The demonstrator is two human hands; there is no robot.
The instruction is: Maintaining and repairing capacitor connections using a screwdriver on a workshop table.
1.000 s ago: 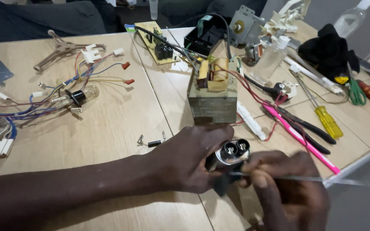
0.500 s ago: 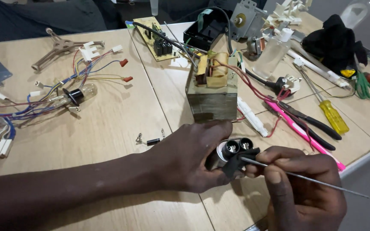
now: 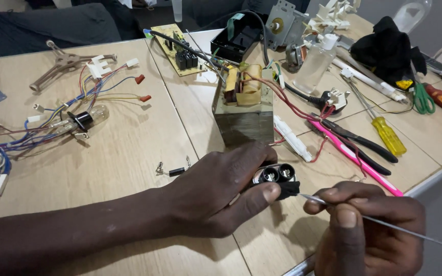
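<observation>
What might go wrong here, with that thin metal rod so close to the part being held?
The thin rod in the right hand could slip off the small cylindrical part and jab the left hand gripping it. The work also sits near the table edge, so a dropped part may roll off.

Small metal capacitor [image 3: 277,176] (two terminals facing up) lies tilted beside a thin metal rod [image 3: 384,225].

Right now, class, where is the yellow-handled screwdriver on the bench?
In the head view, the yellow-handled screwdriver lies on the right side of the table, beyond the black pliers and near the green-handled scissors.
</observation>
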